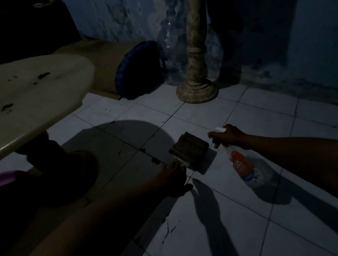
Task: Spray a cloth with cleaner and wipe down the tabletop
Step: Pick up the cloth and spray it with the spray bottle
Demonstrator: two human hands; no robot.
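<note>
The right hand (233, 136) is gripping the neck of a clear plastic spray bottle with an orange label (241, 164), fingers curled around the white trigger head, nozzle pointing at a dark folded square cloth (189, 150). The left hand (176, 175) is pinching the cloth's near edge, holding it above the pale tiled floor (221, 229), right of the round cream tabletop (22, 98).

The room is dim, lit from behind and above. Long hard shadows of both arms fall across the pale floor tiles (230, 216). The far wall (311, 21) sinks into blue murk; edges bend, detail looks soft.
</note>
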